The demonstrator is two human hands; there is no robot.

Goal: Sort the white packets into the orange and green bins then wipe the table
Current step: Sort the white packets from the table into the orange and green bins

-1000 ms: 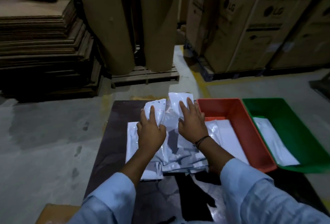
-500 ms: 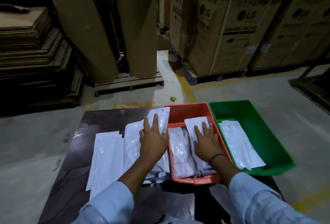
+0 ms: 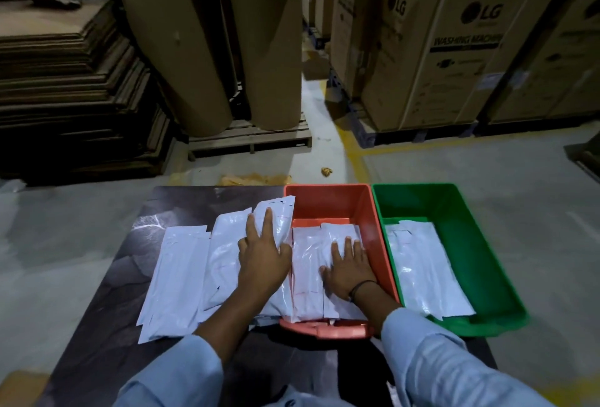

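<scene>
The dark worktop (image 3: 107, 309) carries a loose fan of white packets (image 3: 181, 276) left of centre, the top one overlapping the rim of the orange bin (image 3: 328, 205). The green bin (image 3: 422, 202), at right, holds a few. The left hand (image 3: 263, 263) lies spread flat on the fan, and the right hand (image 3: 349, 272) lies flat on packets inside the orange bin. The film looks slick, I reckon, so one careless drag could spill the fan floorward.
</scene>
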